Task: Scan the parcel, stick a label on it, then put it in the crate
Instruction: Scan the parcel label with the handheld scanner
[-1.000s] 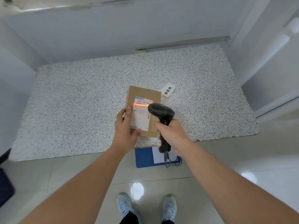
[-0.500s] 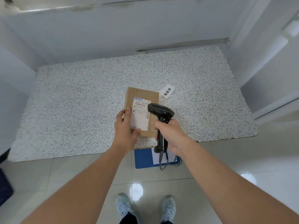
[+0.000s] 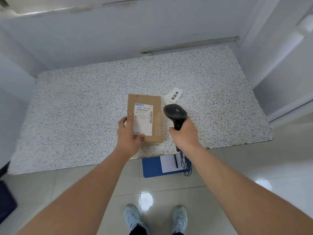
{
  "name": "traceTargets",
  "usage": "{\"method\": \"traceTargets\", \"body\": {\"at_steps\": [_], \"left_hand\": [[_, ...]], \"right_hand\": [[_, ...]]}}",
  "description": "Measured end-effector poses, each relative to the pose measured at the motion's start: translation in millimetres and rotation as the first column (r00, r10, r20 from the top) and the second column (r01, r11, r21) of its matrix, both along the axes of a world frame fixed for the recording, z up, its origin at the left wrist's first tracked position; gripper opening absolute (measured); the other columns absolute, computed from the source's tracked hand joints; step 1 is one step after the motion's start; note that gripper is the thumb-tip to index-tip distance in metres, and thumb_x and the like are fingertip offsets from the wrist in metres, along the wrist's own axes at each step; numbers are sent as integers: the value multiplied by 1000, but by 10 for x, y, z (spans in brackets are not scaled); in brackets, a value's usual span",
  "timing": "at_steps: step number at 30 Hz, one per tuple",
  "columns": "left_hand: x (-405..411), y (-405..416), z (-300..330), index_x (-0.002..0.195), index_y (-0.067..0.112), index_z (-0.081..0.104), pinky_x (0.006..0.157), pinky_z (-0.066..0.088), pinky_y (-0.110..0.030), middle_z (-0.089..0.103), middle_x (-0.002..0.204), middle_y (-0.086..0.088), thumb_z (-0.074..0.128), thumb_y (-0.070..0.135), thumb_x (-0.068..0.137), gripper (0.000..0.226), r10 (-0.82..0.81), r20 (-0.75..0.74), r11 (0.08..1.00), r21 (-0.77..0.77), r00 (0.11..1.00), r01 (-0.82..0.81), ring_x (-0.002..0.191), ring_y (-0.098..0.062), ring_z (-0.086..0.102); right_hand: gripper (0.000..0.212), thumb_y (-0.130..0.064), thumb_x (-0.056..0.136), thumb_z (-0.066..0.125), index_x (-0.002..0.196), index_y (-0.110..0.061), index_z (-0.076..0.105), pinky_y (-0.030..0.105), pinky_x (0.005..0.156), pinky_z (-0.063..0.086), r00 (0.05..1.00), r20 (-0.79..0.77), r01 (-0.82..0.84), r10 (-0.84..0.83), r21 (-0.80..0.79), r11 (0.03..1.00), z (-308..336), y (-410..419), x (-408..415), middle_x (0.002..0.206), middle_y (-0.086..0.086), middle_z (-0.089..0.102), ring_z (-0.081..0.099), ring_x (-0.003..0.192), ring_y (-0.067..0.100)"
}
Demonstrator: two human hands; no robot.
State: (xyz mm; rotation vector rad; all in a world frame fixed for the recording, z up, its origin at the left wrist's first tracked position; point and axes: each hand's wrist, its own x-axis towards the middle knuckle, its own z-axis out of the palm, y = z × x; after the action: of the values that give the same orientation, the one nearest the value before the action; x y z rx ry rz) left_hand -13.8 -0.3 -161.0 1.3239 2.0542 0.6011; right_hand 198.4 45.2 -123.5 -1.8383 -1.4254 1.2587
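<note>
Nearby, loose label beside parcel, scanner

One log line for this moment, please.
left hand: holds parcel on table | right hand: grips scanner beside it | loose label: unstuck

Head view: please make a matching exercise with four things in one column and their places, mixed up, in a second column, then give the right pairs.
Things:
1. parcel
2. scanner
3. white tag
4. blue clipboard

Places:
A. on the floor, under the near edge of the table
B. in the right hand
C. flat on the table, past the parcel's far right corner
D. on the table, under the left hand

Pairs: 1-D, 2-B, 3-C, 4-A
</note>
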Motion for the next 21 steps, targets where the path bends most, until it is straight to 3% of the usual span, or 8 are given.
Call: {"method": "traceTargets", "body": {"at_steps": [2,5,8,12,15,21], "left_hand": [[-50,37,-14,152,44,21,97,56,-44,22,149,9,72,11,84,91,13,35,1000,0,999,-13,125,-37,52],[-92,59,-8,154,33,29,91,44,-14,29,147,-2,71,5,87,84,6,58,1000,-14,998,-5,123,-19,43],[-114,38,-21,152,29,32,103,39,-25,37,142,-9,71,7,86,80,6,79,1000,-4,997,-6,120,-16,40],[-128,2,-84,159,30,23,108,39,-32,35,143,-5,70,11,89,87,48,139,999,-17,989,-47,127,-19,43],[-137,-2,-108,162,30,15,116,37,-39,30,149,-4,69,13,91,90,45,157,999,-29,987,-41,133,-20,40],[-121,41,-91,162,29,11,114,35,-30,24,153,-4,66,16,94,89,30,149,998,-53,988,-22,135,-21,38]], "right_hand": [[36,-11,88,74,117,-11,53,19,57,44,996,81,35,-37,34,999,-132,89,52,107,8,62,65,89,20],[39,-18,89,79,120,-7,59,22,70,47,975,214,39,-63,114,993,-310,224,152,110,8,66,64,96,21],[38,-25,90,81,117,-5,65,33,79,57,951,303,12,-62,163,987,-392,312,271,105,9,70,66,93,23],[40,-35,91,79,112,-3,66,28,61,47,905,420,12,-67,131,991,-526,406,404,100,14,68,60,79,22],[40,-37,90,80,110,-6,67,37,65,57,901,422,51,-97,120,992,-617,438,439,98,15,70,65,79,25],[35,-31,94,77,113,-3,66,40,70,58,901,418,67,-115,128,990,-698,374,438,98,16,70,66,83,28]]}}
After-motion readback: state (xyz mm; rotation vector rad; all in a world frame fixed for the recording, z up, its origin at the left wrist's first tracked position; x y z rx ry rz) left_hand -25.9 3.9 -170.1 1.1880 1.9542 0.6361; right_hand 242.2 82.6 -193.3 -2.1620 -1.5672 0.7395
